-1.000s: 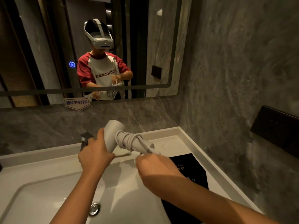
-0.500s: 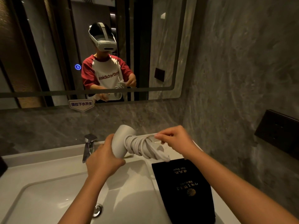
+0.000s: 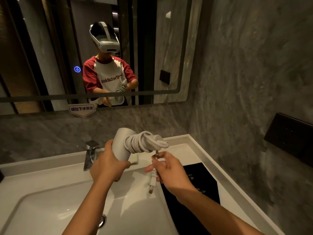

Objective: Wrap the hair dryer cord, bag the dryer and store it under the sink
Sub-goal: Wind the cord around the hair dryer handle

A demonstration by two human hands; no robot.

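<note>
While the left hand [image 3: 108, 164] curls its fingers around the barrel of the white hair dryer [image 3: 122, 141] to keep it steady above the sink basin [image 3: 50, 209], the right hand [image 3: 169, 170] pinches the cord end just above the plug [image 3: 153, 181], which hangs loose. Most of the cord [image 3: 140, 141] lies coiled around the handle, so I judge only the tail is left to tuck in. I count one dryer, one plug, one faucet [image 3: 90, 153], and one flat black bag [image 3: 201, 182] waiting on the counter beside the basin.

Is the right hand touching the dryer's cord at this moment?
Touching. The head view shows the right hand pinching the cord just above its plug.
</note>
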